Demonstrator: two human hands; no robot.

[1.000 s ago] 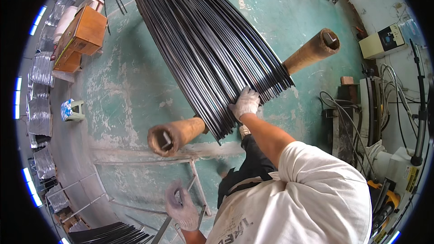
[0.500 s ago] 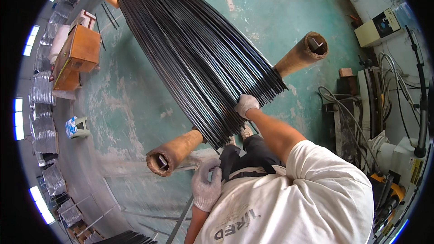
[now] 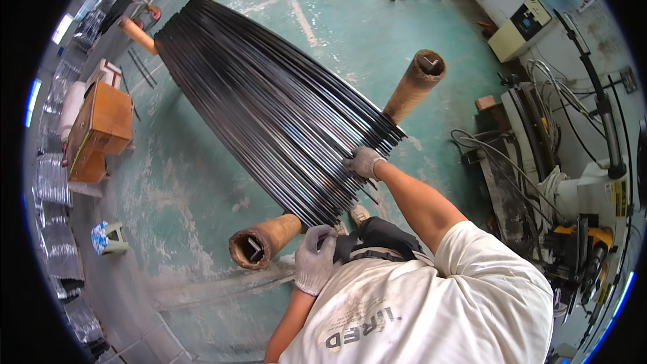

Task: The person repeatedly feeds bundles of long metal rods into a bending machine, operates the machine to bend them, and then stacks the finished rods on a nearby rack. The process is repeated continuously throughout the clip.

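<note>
A broad layer of long, thin black rods (image 3: 269, 108) stretches from near my waist to the far left, propped on brown cardboard tubes. My right hand (image 3: 366, 163), in a pale knitted glove, is closed at the right part of the near rod ends. Its fingertips are partly hidden among the rods; one rod end pokes out just below the hand. My left hand (image 3: 315, 259), gloved too, hovers by my waist below the left rod ends. Its fingers bend loosely, thumb apart, and no object shows in it.
One near tube (image 3: 280, 232) juts out left of the rods, another tube (image 3: 412, 87) on the right. A wooden cabinet (image 3: 108, 121) and a small stool (image 3: 111, 238) stand at left. Machinery with hoses and cables (image 3: 532, 148) lines the right wall.
My left hand has risen toward the near rod ends. My right hand stays on the rods, its fingers turned further left. The whole view has shifted, showing more of the far floor.
</note>
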